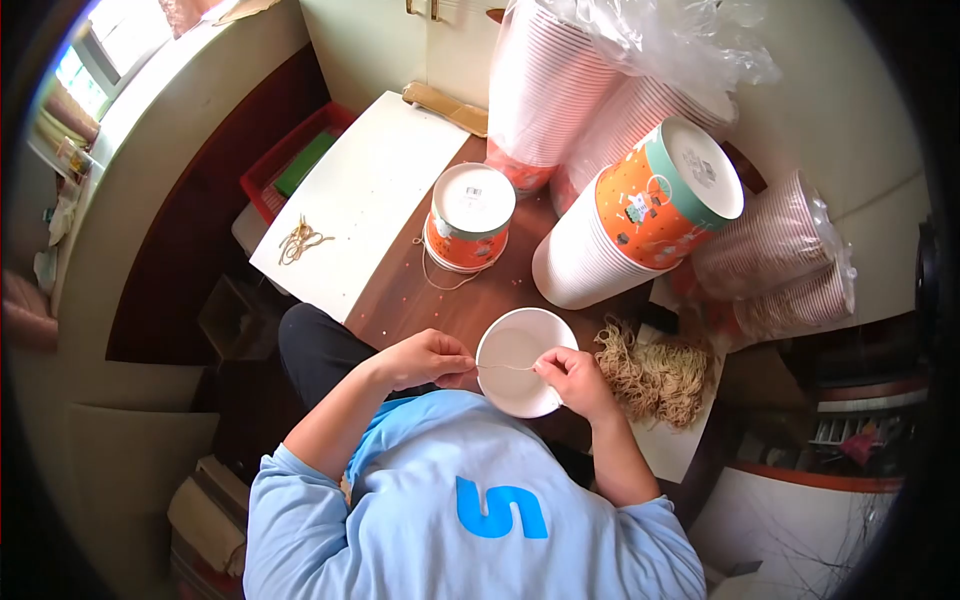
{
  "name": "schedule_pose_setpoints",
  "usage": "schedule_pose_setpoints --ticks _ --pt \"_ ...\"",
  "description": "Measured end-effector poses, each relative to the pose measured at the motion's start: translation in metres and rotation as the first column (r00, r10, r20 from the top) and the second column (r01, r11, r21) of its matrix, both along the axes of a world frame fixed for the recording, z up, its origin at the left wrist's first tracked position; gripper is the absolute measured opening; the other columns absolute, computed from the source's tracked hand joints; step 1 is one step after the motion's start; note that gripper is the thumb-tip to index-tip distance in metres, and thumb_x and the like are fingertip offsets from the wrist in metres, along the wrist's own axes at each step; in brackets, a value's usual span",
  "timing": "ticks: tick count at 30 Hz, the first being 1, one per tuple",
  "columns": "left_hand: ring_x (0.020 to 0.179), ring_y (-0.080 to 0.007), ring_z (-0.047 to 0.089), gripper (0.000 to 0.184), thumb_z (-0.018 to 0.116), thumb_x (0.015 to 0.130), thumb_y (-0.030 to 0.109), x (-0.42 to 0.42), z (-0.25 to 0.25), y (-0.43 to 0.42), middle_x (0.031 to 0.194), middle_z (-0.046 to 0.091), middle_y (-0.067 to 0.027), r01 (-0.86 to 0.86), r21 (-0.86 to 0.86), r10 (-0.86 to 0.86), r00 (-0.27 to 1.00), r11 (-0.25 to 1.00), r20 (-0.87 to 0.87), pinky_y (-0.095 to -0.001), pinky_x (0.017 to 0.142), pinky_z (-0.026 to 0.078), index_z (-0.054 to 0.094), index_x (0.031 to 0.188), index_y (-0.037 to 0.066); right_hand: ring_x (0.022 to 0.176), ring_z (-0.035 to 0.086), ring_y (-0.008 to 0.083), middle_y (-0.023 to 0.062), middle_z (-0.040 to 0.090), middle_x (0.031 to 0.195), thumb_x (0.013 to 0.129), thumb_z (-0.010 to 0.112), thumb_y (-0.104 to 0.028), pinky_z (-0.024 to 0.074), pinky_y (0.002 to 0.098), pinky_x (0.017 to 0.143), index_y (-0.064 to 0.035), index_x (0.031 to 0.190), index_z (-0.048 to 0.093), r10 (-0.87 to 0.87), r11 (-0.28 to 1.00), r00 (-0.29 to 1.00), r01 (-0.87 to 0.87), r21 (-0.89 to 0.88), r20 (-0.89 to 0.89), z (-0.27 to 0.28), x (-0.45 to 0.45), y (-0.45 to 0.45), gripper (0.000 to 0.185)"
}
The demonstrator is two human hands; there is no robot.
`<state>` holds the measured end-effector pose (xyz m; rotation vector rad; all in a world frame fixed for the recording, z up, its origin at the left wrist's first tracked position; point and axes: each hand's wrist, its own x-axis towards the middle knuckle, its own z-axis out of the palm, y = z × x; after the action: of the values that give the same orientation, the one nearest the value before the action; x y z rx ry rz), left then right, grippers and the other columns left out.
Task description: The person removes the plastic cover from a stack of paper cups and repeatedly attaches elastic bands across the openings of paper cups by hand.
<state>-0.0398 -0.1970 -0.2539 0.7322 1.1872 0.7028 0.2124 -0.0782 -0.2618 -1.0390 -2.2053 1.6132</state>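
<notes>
A white paper bucket (515,340) with its mouth facing up sits close to my body. A thin string (505,367) stretches across its opening. My left hand (437,358) pinches one end of the string at the bucket's left rim. At the right side my right hand (572,378) pinches the other end between thumb and fingers. Just right of that hand lies a bundle of beige strings (655,375). Beyond the bucket, a short upside-down stack of orange printed buckets (470,220) has a string looped around its base.
A tall upside-down stack of buckets (640,215) stands at the right. Plastic-wrapped stacks (545,95) rise behind it, with more wrapped stacks (770,240) farther right. Loose strings (300,240) lie on a white board (350,200). A red crate (265,165) is at the left.
</notes>
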Motion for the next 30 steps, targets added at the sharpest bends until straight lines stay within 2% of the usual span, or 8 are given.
schedule_pose_setpoints --ticks 1,2,6,9,10,13,17,30 --pt "0.058 -0.0056 0.047 0.025 0.059 0.095 0.023 0.003 0.004 0.0 0.068 0.059 0.0014 -0.008 0.006 0.008 1.0 1.0 -0.017 -0.0218 0.055 0.04 0.068 0.086 0.001 0.078 0.058 0.016 0.0057 0.062 0.085 0.083 0.069 -0.016 0.0459 0.0292 0.07 -0.0015 0.098 0.065 0.046 0.932 0.994 -0.08 0.352 0.103 0.002 0.001 -0.002 0.022" --pt "0.058 -0.0056 0.047 0.025 0.059 0.095 0.023 0.005 0.006 0.001 0.068 0.058 0.0017 -0.013 0.013 0.014 0.999 1.0 -0.034 -0.0219 0.055 0.04 0.068 0.086 0.001 0.084 0.06 0.0204 0.0089 0.063 0.091 0.08 0.071 -0.016 0.0481 0.0328 0.076 -0.0011 0.102 0.065 0.05 0.739 0.975 -0.181 0.648 0.215 0.005 0.003 -0.004 0.027" --pt "0.062 -0.0061 0.051 0.023 0.057 0.095 0.02 0.017 0.008 0.005 0.071 0.06 -0.0003 0.031 0.04 -0.03 0.999 0.999 -0.015 -0.0219 0.06 0.044 0.069 0.093 0.0 0.105 0.058 0.0318 0.0185 0.056 0.117 0.076 0.072 -0.012 0.0439 0.0412 0.096 -0.0022 0.129 0.049 0.134 0.881 0.982 -0.058 0.469 -0.13 0.04 -0.022 -0.023 0.059" --pt "0.066 -0.0068 0.053 0.025 0.056 0.095 0.021 0.024 0.009 0.011 0.074 0.062 -0.0014 0.063 0.085 -0.062 0.998 0.994 -0.013 -0.022 0.061 0.045 0.069 0.095 0.0 0.105 0.06 0.029 0.0182 0.057 0.115 0.079 0.07 -0.009 0.0493 0.0383 0.089 -0.0018 0.131 0.047 0.155 0.987 0.943 -0.138 0.077 -0.294 0.02 -0.039 -0.038 0.057" --pt "0.067 -0.007 0.055 0.026 0.056 0.095 0.023 0.025 0.005 0.012 0.076 0.063 -0.0019 0.058 0.096 -0.059 0.998 0.994 0.009 -0.0216 0.062 0.046 0.068 0.096 0.0 0.097 0.064 0.0258 0.0173 0.06 0.109 0.082 0.066 -0.003 0.0538 0.0344 0.079 -0.0004 0.125 0.052 0.128 0.991 0.936 -0.114 0.064 -0.327 0.008 -0.043 -0.042 0.045" --pt "0.07 -0.0086 0.058 0.028 0.055 0.096 0.024 0.022 0.006 0.009 0.079 0.065 -0.0041 0.0 0.021 -0.002 0.998 1.0 0.069 -0.0219 0.063 0.047 0.068 0.1 -0.001 0.085 0.066 0.0242 0.015 0.063 0.099 0.083 0.063 0.002 0.0547 0.032 0.072 0.0003 0.116 0.058 0.083 0.993 0.981 -0.066 0.096 -0.177 0.023 -0.046 -0.046 0.033" --pt "0.072 -0.011 0.06 0.031 0.053 0.096 0.026 0.017 -0.01 0.002 0.079 0.066 -0.0056 -0.106 -0.132 0.142 0.94 0.986 0.31 -0.0234 0.066 0.049 0.068 0.099 -0.001 0.075 0.065 0.0231 0.011 0.063 0.083 0.083 0.063 0.002 0.052 0.0312 0.065 0.0002 0.098 0.064 0.069 0.916 0.951 0.059 0.398 -0.3 0.004 -0.042 -0.042 0.015" --pt "0.068 -0.0107 0.062 0.029 0.057 0.095 0.029 0.021 -0.013 0.002 0.079 0.067 -0.0065 -0.119 -0.138 0.147 0.965 0.983 0.217 -0.0217 0.062 0.049 0.068 0.094 0.002 0.072 0.062 0.018 0.0087 0.063 0.081 0.084 0.063 0.003 0.0484 0.0273 0.063 -0.001 0.092 0.066 0.035 0.945 0.959 0.06 0.322 -0.281 0.007 -0.037 -0.042 0.01"
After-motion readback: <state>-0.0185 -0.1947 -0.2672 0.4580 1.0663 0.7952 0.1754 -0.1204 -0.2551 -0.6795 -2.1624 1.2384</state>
